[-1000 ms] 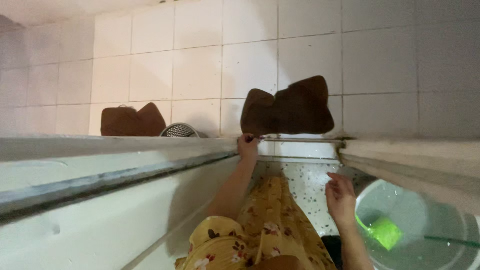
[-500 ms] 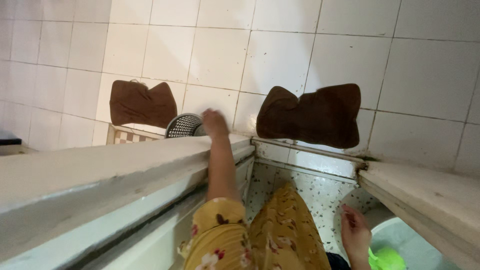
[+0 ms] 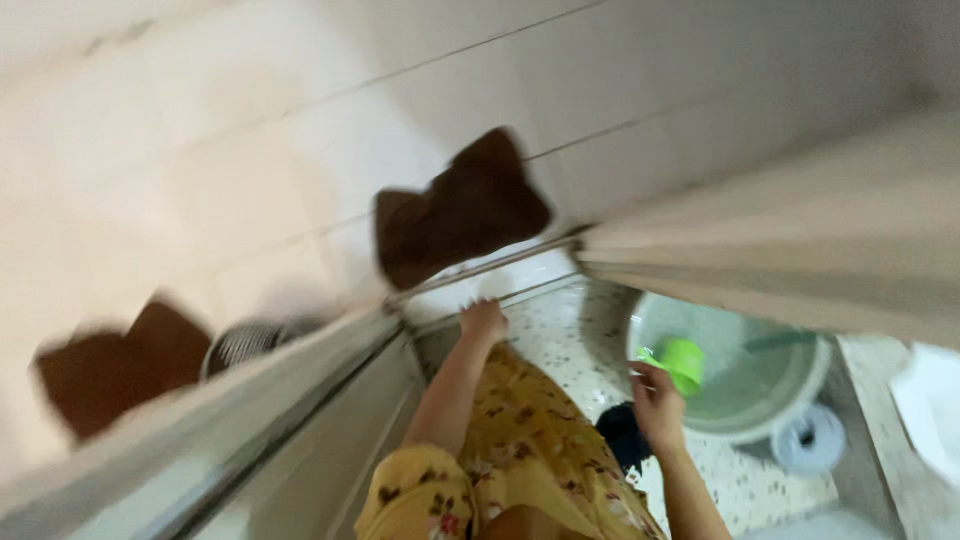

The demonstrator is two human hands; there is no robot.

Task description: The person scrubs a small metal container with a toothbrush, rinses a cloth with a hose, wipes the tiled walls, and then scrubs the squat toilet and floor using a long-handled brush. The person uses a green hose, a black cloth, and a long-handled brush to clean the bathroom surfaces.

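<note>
The view is tilted and smeared by motion. My left hand (image 3: 483, 320) reaches forward to the end of the white ledge (image 3: 200, 430), just under a dark brown cloth (image 3: 460, 210) hanging on the tiled wall; its fingers are too blurred to read. My right hand (image 3: 655, 405) is lower, at the near rim of a pale bucket of water (image 3: 740, 425), its fingertips beside a bright green scoop (image 3: 683, 362) floating inside. Whether it touches the scoop is unclear. My yellow flowered dress (image 3: 530, 440) fills the space between my arms.
A second brown cloth (image 3: 120, 365) and a perforated metal basket (image 3: 245, 345) sit behind the ledge at left. A pale slab (image 3: 800, 240) overhangs the bucket at right. On the speckled floor (image 3: 560, 335) lie a dark cloth (image 3: 622, 435) and a round bluish-white object (image 3: 810, 440).
The camera has swung and tilted right, showing more of the bucket. My left hand came back from the basket to the ledge's end. My right hand rose toward the bucket rim.
</note>
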